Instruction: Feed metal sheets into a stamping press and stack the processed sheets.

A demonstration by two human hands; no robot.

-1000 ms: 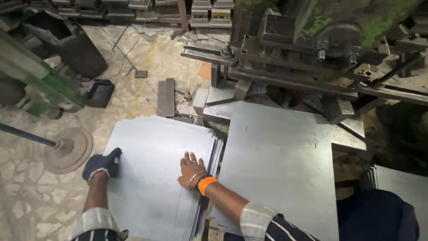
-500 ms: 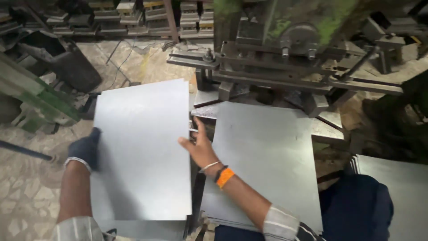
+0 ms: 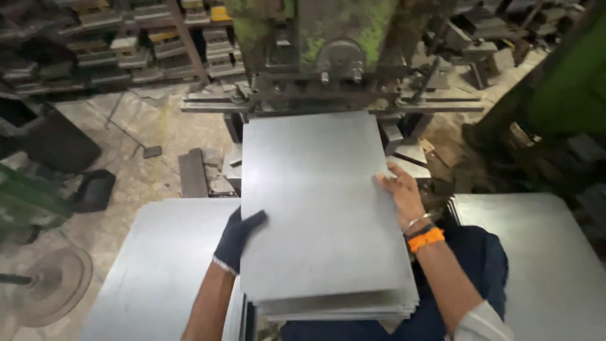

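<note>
Sheet [image 3: 322,208]: long axis runs away toward the press [image 3: 328,69].
Left hand [image 3: 237,237]: gloved, gripping left edge.
Right hand [image 3: 401,192]: bare, fingers spread on right edge.

At twelve o'clock stands a heavy green-painted press machine [image 3: 328,50], its paint worn. At eleven, dark metal racks [image 3: 120,50] carry rows of grey steel blocks. The pale speckled stone floor [image 3: 145,126] looks grimy; a round rusty metal disc [image 3: 53,284] lies at eight o'clock. A dark bin [image 3: 53,145] sits at ten. Light is dim, workshop-like.
</note>
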